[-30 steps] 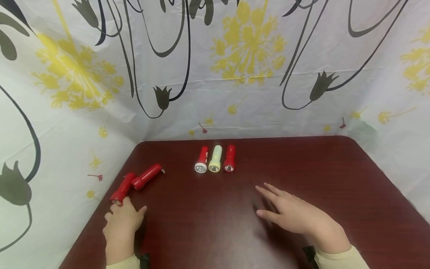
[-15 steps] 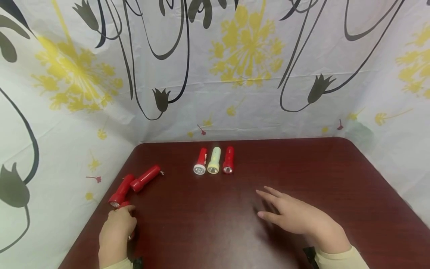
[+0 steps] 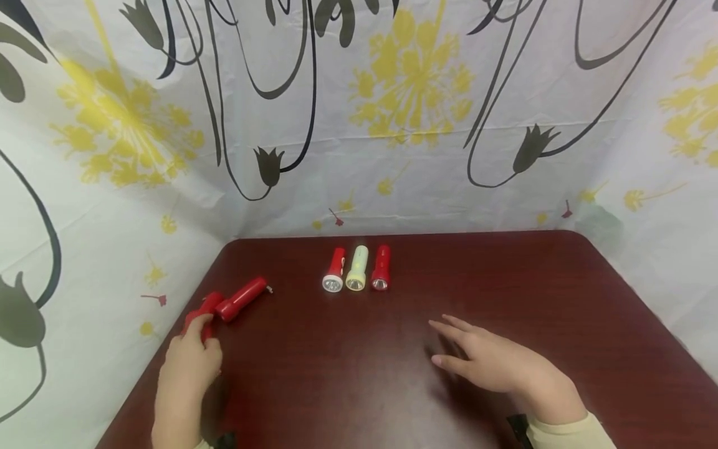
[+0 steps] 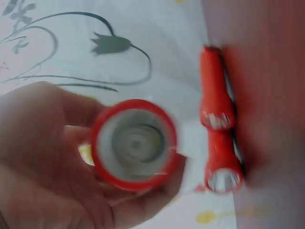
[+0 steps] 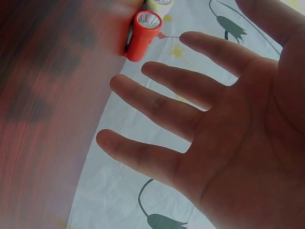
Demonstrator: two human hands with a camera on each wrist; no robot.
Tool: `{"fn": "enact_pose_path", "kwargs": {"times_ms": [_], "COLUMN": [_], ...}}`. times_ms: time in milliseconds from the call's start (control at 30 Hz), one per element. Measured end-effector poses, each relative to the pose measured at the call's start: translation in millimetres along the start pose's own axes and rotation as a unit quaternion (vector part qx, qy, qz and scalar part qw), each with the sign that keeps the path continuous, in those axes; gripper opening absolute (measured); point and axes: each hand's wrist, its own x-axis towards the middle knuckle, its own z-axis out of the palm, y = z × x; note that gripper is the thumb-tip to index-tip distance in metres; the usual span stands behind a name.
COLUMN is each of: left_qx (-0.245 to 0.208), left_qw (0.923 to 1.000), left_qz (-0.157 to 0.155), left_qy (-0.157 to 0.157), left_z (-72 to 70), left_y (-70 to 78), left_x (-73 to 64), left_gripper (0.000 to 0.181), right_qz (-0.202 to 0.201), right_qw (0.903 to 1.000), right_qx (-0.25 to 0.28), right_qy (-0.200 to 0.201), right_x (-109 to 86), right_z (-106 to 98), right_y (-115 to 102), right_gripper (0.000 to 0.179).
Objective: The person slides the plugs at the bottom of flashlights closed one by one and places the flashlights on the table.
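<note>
Red flashlight [image 4: 136, 143] in its curled fingers, a person's left hand [image 3: 187, 368] is at the left side of a dark reddish-brown table [image 3: 348, 374]; the lens end faces back toward the wrist camera, so the long axis appears to run away from the wrist, though the hand hides most of the body from above. Opposite, the right hand [image 3: 496, 362] holds nothing, fingers spread over the tabletop. Just ahead of the left hand, and well apart from the right, lies a second red flashlight [image 3: 212, 302], partly covered and slanting away to the right. Beside its far end, a third red flashlight [image 3: 242, 299] slants more sharply rightward. Farther off, nearer to the right hand, a white-rimmed red flashlight [image 3: 336, 268], a pale flashlight [image 3: 358, 267] and a plain red flashlight [image 3: 381, 267] lie side by side, lenses toward the person, before a flower-print cloth [image 3: 336, 162].
</note>
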Motion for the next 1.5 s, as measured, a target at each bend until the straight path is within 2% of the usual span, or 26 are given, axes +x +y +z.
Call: {"fn": "enact_pose_path", "kwargs": {"times_ms": [67,167,333,433,567,633,733,867,1000,1100,1167,1233,1367,1500], "left_qx": [-0.048,-0.119,-0.22,-0.243,-0.246,-0.258,-0.272,-0.287,-0.318,-0.354,-0.371,-0.379,-0.378,-0.351], "left_qw": [0.9983,0.9907,0.9723,0.9674,0.966,0.9618,0.956,0.9473,0.9309,0.915,0.9076,0.9051,0.9076,0.9133], "left_qz": [0.027,0.054,0.065,0.07,0.08,0.091,0.111,0.138,0.164,0.172,0.172,0.167,0.169,0.201], "left_qy": [0.018,0.038,0.041,0.023,0.002,-0.002,0.005,0.038,0.073,0.09,0.095,0.094,0.072,0.052], "left_z": [-1.7,-0.9,6.4,12.7,22.0,26.4,30.8,30.6,26.9,25.1,24.5,24.5,26.8,32.6], "left_y": [8.2,19.1,33.9,40.8,47.8,51.0,55.6,61.8,69.1,75.6,80.3,85.1,93.6,100.1], "left_x": [-3.5,-9.5,-16.1,-17.1,-20.0,-21.8,-24.7,-31.2,-39.5,-45.9,-50.2,-54.0,-57.9,-58.4], "left_gripper": [0.059,0.058,0.053,0.052,0.059,0.06,0.055,0.048,0.043,0.041,0.041,0.041,0.046,0.055], "right_qz": [-0.002,-0.005,-0.011,-0.013,-0.013,-0.016,-0.026,-0.046,-0.07,-0.085,-0.092,-0.101,-0.125,-0.142], "right_qw": [1.0,1.0,0.9999,0.9999,0.9998,0.9998,0.9996,0.9986,0.9961,0.9936,0.9919,0.9901,0.9839,0.9781], "right_qx": [-0.001,0.003,0.007,0.01,0.015,0.013,0.004,-0.009,-0.024,-0.036,-0.043,-0.047,-0.06,-0.061], "right_qy": [0.001,-0.001,0.001,0.0,-0.004,-0.003,0.006,0.026,0.048,0.065,0.076,0.086,0.113,0.139], "right_x": [-0.1,-0.2,-1.9,-2.8,-4.5,-5.0,-5.8,-7.0,-7.3,-8.6,-9.9,-11.0,-13.4,-15.2], "right_z": [0,-1,0,0,0,0,-1,-2,-2,-3,-3,-3,-4,-5], "right_y": [0,1,0,-1,-3,-4,-5,-7,-9,-11,-13,-15,-19,-22], "right_gripper": [0.078,0.078,0.078,0.078,0.078,0.078,0.077,0.073,0.068,0.066,0.065,0.065,0.065,0.063]}}
